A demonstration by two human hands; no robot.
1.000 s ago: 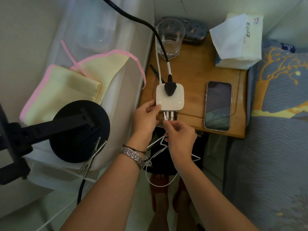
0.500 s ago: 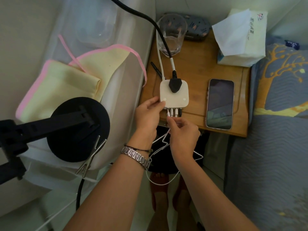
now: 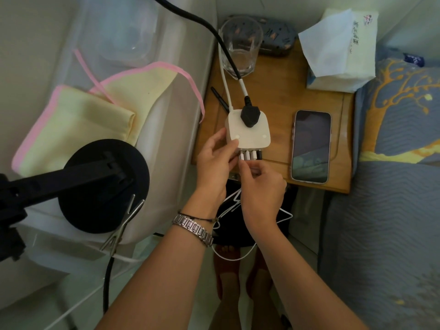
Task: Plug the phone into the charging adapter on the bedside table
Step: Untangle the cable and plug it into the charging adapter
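A white square charging adapter [image 3: 256,136] lies on the wooden bedside table [image 3: 273,91], a black plug stuck in its top and several USB plugs [image 3: 250,154] in its near side. My left hand [image 3: 215,160] holds the adapter's left edge, thumb on the side and a fingertip on its top corner. My right hand [image 3: 260,186] pinches a white cable at the leftmost USB plug. White cable [image 3: 284,214] loops hang below the hands. The phone [image 3: 311,146] lies face up, screen dark, to the right of the adapter, nothing plugged into it.
A drinking glass [image 3: 240,46], a dark patterned case [image 3: 278,35] and a tissue pack [image 3: 340,51] stand at the table's back. A bed with a grey-blue cover [image 3: 392,198] lies right. Left are a yellow cloth [image 3: 78,122] and a black round stand [image 3: 102,186].
The view has shifted a little. My right hand's fingers have closed in on the leftmost USB plug; my left hand keeps its hold on the adapter. The phone has not moved.
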